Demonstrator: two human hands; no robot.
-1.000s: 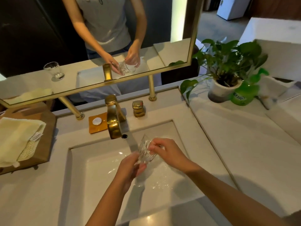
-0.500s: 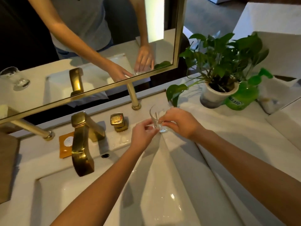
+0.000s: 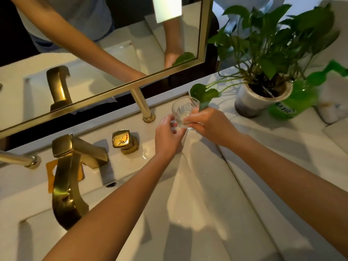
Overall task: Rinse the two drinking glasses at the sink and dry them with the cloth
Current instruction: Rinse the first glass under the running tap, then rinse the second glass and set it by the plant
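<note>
A clear cut drinking glass [image 3: 183,110] stands upright at the sink's back right corner, on or just above the white counter. My right hand [image 3: 209,125] grips its base from the right. My left hand [image 3: 167,134] touches its lower side from the left. The white sink basin [image 3: 188,213] lies below my forearms, with water drops on it. The second glass and the cloth are out of view.
A brass faucet [image 3: 66,181] and its brass handle [image 3: 123,141] stand at the left behind the basin. A mirror leg [image 3: 145,108] stands just left of the glass. A potted plant [image 3: 263,91] and a green bottle [image 3: 293,102] sit to the right.
The glass went from over the basin up to the back right corner of the sink, both hands with it. My view swung right and closer, losing the cloth at the left.
</note>
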